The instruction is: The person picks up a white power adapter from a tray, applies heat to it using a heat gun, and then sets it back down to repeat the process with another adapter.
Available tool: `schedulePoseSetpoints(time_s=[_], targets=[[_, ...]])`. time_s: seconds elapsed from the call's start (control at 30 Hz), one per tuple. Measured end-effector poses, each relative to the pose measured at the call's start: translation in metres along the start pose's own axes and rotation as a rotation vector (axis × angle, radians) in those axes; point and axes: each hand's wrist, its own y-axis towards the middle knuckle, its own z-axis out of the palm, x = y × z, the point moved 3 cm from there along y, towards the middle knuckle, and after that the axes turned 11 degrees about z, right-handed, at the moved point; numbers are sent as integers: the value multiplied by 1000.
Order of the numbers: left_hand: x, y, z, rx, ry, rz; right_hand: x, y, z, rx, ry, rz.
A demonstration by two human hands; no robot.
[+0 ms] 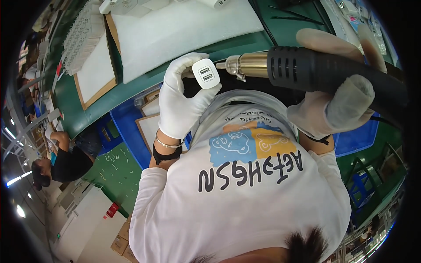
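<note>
In the white-gloved fingers of my left hand (177, 103) is a small white two-port USB charger (206, 73), its port face turned up. Thumb and fingers pinch it by the sides. My right hand (335, 105), also gloved, is wrapped round a hot-air gun handpiece (302, 65) with a ribbed black grip and a brass-coloured metal barrel. Its narrow nozzle points left, very close to the charger's right edge; I cannot tell whether they touch. Part of the grip is hidden behind my fingers.
A white foam sheet (184, 33) covers part of the green bench (94, 114), with white chargers (127, 5) at its far edge. Clear bubble packaging (85, 37) lies left, blue bins (131, 131) below the bench edge. Black cables (298, 18) lie far right. Another person (66, 151) sits left.
</note>
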Motion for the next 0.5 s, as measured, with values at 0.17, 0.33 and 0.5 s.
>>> schedulePoseSetpoints(time_s=[0.17, 0.33, 0.5], targets=[[-1, 0, 0, -2, 1, 26, 7, -3, 9, -134, 146, 131], [-2, -1, 1, -7, 7, 24, 6, -1, 14, -192, 216, 172], [-2, -1, 2, 9, 49, 33, 8, 2, 19, -253, 283, 215]])
